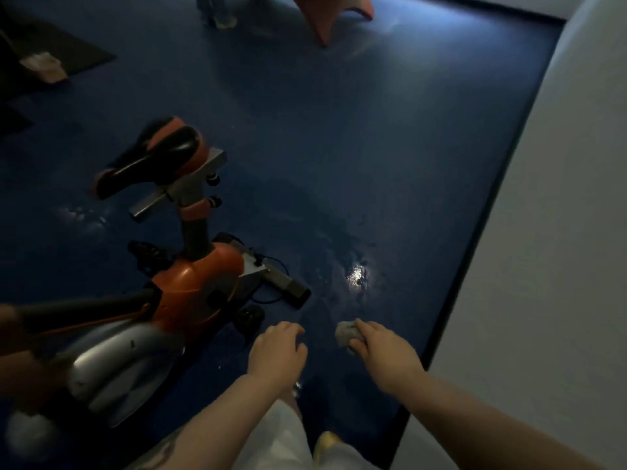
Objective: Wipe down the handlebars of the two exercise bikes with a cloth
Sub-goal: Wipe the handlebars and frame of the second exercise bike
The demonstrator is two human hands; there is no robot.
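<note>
Dark blue floor (373, 164) lay around the exercise bike (190, 286); the right hand (380, 344) gripped a balled cloth (346, 334), the left hand (278, 351) hung empty, loosely curled; unbunching the cloth should help it wrap the bars

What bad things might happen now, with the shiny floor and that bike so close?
The floor shows a shiny, possibly wet patch just ahead of the feet, so a slip seems possible. The room is dim, and a thin cable loops on the floor by the bike, which could catch a foot. The cloth is only a small wad in the right hand, while the left hand holds nothing, so it might drop.
</note>
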